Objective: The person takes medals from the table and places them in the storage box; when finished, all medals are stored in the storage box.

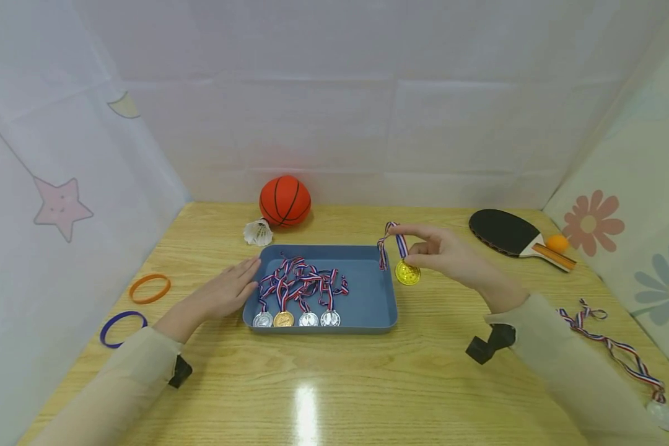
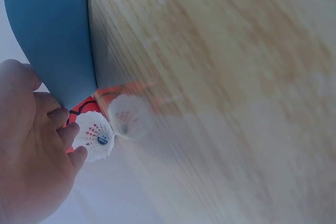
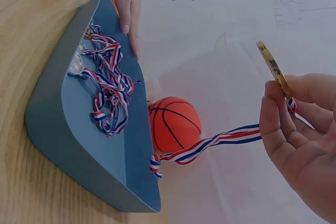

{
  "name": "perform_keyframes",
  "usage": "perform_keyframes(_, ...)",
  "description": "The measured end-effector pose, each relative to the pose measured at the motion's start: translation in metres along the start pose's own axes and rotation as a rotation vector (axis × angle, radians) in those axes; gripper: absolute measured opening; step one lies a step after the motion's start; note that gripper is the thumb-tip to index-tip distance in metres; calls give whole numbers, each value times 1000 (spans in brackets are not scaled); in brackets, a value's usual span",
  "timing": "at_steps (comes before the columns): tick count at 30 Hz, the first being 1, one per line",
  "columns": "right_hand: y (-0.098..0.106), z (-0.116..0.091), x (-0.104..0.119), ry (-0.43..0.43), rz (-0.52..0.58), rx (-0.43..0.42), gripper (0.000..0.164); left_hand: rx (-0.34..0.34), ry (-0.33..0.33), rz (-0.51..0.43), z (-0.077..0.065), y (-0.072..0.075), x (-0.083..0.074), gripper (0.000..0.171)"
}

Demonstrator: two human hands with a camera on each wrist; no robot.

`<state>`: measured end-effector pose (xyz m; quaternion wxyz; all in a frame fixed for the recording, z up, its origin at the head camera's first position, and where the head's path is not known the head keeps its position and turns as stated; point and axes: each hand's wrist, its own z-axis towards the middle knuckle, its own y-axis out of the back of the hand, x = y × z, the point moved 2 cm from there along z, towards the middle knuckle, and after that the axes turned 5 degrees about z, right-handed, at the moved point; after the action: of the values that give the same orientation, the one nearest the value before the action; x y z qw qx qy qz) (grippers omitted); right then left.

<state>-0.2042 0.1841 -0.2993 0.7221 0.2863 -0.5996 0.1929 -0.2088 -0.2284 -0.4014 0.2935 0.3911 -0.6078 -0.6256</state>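
A gold medal (image 1: pixel 407 272) hangs from my right hand (image 1: pixel 445 255), which pinches it near the top of its striped ribbon (image 3: pixel 210 144). The ribbon's knotted end dangles over the right side of a blue-grey tray (image 1: pixel 365 303). My left hand (image 1: pixel 225 291) rests its straight fingers against the tray's left wall. Inside the tray, three silver medals and one gold medal (image 1: pixel 283 319) lie in a row along the front, their tangled red, white and blue ribbons (image 1: pixel 306 279) spread behind them.
Behind the tray sit a red basketball (image 1: pixel 285 201) and a shuttlecock (image 1: pixel 258 233). Orange (image 1: pixel 149 288) and blue (image 1: pixel 121 328) wristbands lie at left. A table tennis bat (image 1: pixel 504 232), an orange ball (image 1: pixel 557 243) and another silver medal (image 1: pixel 663 415) are at right.
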Motion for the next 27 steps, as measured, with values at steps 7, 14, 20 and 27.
perform_keyframes(7,-21,26,-26,-69,-72,38,55,1,2,7,0,0,1,53)
perform_keyframes(14,-39,42,-64,-158,-149,88,60,-2,3,7,0,-1,1,53)
perform_keyframes(20,-55,46,-91,-288,-198,157,63,-4,-2,7,0,-1,0,53)
perform_keyframes(27,-65,47,-101,-262,-200,176,58,-20,-13,3,-1,0,-1,53)
